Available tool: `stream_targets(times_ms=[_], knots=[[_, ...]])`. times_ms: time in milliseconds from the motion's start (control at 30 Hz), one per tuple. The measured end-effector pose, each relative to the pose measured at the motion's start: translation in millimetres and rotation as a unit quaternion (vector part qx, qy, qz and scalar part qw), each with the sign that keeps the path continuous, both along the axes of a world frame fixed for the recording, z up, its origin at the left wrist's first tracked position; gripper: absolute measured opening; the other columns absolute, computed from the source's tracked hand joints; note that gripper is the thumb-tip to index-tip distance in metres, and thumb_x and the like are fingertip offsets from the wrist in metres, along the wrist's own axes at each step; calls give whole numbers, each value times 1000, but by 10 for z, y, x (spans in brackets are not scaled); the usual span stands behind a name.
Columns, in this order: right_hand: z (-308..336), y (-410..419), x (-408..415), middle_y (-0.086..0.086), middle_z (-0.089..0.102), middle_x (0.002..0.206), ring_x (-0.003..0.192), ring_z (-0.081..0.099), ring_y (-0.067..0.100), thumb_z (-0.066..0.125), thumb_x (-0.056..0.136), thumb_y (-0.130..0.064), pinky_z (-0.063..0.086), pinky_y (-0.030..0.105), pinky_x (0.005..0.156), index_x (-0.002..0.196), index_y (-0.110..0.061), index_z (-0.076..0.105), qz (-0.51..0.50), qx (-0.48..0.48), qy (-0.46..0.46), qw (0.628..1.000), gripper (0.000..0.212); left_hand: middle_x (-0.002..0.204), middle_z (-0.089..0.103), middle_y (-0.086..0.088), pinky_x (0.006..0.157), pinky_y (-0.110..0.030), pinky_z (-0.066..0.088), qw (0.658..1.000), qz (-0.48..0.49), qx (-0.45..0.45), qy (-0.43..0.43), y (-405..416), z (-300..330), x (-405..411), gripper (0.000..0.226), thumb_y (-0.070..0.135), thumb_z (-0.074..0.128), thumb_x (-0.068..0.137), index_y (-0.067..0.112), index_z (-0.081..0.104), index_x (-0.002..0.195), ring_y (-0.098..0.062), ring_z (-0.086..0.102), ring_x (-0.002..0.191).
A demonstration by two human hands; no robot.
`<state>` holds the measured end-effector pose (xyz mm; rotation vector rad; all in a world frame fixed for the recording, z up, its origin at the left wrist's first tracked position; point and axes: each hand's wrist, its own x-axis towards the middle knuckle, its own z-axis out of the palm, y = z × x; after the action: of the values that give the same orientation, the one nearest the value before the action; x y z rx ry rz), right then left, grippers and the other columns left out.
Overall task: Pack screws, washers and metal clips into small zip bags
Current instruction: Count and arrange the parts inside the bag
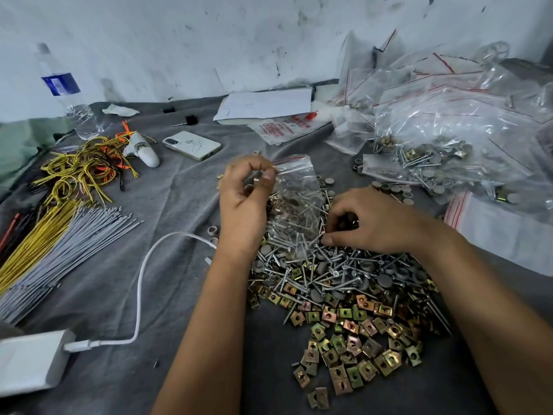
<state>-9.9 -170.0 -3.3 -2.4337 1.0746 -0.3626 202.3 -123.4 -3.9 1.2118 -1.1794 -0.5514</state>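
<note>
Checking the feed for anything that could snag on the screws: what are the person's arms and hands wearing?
Nothing that shows. Both forearms are bare from the bottom frame edge to the wrists, with no sleeve in view. The left hand and right hand have no gloves, and no watch, bracelet or ring is visible. Fingernails are short and plain. No cables or markings on either arm.

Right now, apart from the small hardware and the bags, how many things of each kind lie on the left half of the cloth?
Water bottle: 1
Phone: 1
White charger block: 1
White cable: 1
Bundle of grey ties: 1
Tangle of yellow cords: 1
Total: 6
</note>
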Motion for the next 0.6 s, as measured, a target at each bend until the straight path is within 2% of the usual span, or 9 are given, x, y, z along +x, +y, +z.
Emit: stream_targets(times_ms=[67,167,267,333,433,500,533,600], knots=[[-24,-2,11,-11,67,79,73,63,2,80,85,-42,46,23,65,81,-26,74,-4,-1,-12,1000,18,119,65,3,107,-71,40,1000,-1,24,-1,2,2,-12,15,29,63,95,41,66,86,-27,56,127],[-51,-6,22,-12,66,78,72,62,2,78,87,-39,42,19,63,81,-26,74,-2,-9,-37,999,15,121,65,-1,105,-73,40,1000,2,21,1,-9,-22,-2,19,27,63,97,41,65,85,-27,56,126],[-59,-13,8,-12,68,83,76,64,3,75,91,-35,47,18,65,87,-24,73,-24,-24,-123,992,11,123,64,-2,106,-71,41,1000,7,20,8,-7,-11,-2,25,24,64,99,44,65,84,-22,56,126],[-48,2,6,-10,67,85,77,64,2,70,94,-30,49,14,65,93,-22,70,-60,-49,-212,974,8,122,65,-4,108,-68,40,1000,8,9,-8,3,1,-14,19,27,63,96,42,65,85,-22,55,128],[24,32,16,2,67,89,76,64,11,61,102,-22,51,20,65,100,-13,63,-72,-78,-354,929,9,116,62,-6,108,-58,38,994,4,-9,-113,-2,-16,-49,10,26,63,94,35,64,90,-31,51,124],[77,51,19,10,70,93,71,64,19,54,105,-16,53,26,63,103,-8,56,-36,-64,-418,905,9,118,58,-4,110,-42,32,979,-15,-2,-202,2,-41,-114,10,22,67,97,30,68,92,-30,45,122],[89,60,23,12,71,94,66,63,23,52,107,-15,53,33,58,104,-6,53,-19,-54,-423,905,9,120,55,-3,107,-32,28,971,-24,4,-238,10,-54,-152,8,20,69,97,27,70,93,-29,42,123],[82,71,36,11,73,92,54,58,28,51,107,-17,50,42,49,104,-6,52,-7,-47,-386,921,12,123,52,-4,98,-24,24,958,-32,13,-285,20,-78,-210,4,19,70,97,20,73,95,-29,38,124]])
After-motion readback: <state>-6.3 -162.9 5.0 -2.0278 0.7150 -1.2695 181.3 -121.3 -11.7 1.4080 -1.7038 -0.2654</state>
